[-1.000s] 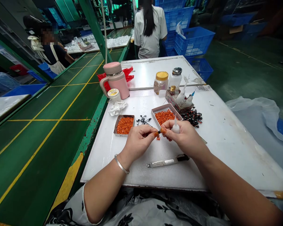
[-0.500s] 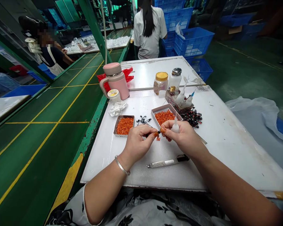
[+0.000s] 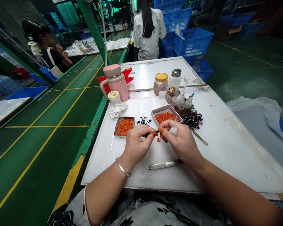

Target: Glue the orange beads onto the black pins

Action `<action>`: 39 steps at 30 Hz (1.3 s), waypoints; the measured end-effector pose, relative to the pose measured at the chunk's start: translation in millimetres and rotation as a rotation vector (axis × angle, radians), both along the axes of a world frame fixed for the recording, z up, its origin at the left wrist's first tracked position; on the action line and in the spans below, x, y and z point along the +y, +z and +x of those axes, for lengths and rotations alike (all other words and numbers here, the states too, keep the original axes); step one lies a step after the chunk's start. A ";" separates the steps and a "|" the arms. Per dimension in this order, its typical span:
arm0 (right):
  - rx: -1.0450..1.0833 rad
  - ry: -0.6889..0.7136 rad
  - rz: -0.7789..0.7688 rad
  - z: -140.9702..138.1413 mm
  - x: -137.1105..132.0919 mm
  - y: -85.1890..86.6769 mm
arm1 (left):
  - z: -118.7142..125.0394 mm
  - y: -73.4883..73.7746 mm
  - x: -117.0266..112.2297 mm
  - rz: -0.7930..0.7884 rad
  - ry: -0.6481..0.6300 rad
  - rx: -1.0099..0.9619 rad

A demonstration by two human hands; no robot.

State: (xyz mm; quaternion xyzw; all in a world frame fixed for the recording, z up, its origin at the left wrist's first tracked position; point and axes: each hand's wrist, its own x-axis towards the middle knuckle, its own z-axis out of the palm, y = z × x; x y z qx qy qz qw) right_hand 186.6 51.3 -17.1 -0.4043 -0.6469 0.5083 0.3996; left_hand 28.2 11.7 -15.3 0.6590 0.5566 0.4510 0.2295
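Observation:
My left hand (image 3: 139,141) is closed, pinching a small black piece (image 3: 158,131) between thumb and forefinger. My right hand (image 3: 180,138) has its thumb and forefinger tips against that same piece. Held within the right hand is a small white squeeze bottle (image 3: 173,130), its thin nozzle pointing up. Just below the fingertips, a few loose orange bits (image 3: 158,139) lie on the white tabletop (image 3: 136,175). Black stemmed pieces (image 3: 143,121) are scattered behind my left hand. Shallow boxes of orange bits stand on either side, one at left (image 3: 124,126) and one behind the right hand (image 3: 163,116).
A pen-like tool (image 3: 163,165) lies in front of me. Behind are a pink mug (image 3: 118,83), lidded jars (image 3: 160,84) and a bottle tray (image 3: 176,103). Black-and-red pieces (image 3: 194,119) are heaped at right. A green conveyor (image 3: 49,131) runs along the left; two people are farther off.
My right hand has shifted slightly left, its fingertips closer to my left fingers. It now covers the dark end of the pen-like tool. My left hand has hardly moved.

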 end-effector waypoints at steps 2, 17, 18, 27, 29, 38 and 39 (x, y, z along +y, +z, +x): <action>0.025 -0.018 -0.007 -1.8 -1.5 -0.7 | 0.5 0.2 -0.2 -0.002 -0.002 -0.014; 0.074 -0.171 0.152 0.3 -4.5 0.9 | -2.6 -6.9 3.3 -0.205 -0.074 -0.447; 0.054 -0.176 0.189 0.9 -5.3 1.5 | -3.0 -7.5 3.5 -0.216 -0.083 -0.479; -0.058 -0.187 0.445 0.2 -9.3 0.8 | -2.3 -5.2 2.6 -0.160 -0.110 -0.460; -0.067 -0.191 0.462 0.7 -9.3 0.8 | -1.9 -3.8 2.0 -0.139 -0.098 -0.434; -0.092 -0.180 0.470 1.2 -8.7 -0.6 | -3.9 -5.4 2.9 -0.059 -0.049 -0.303; -0.096 -0.178 0.470 1.5 -8.5 -0.7 | -4.1 -6.2 3.1 -0.047 -0.045 -0.295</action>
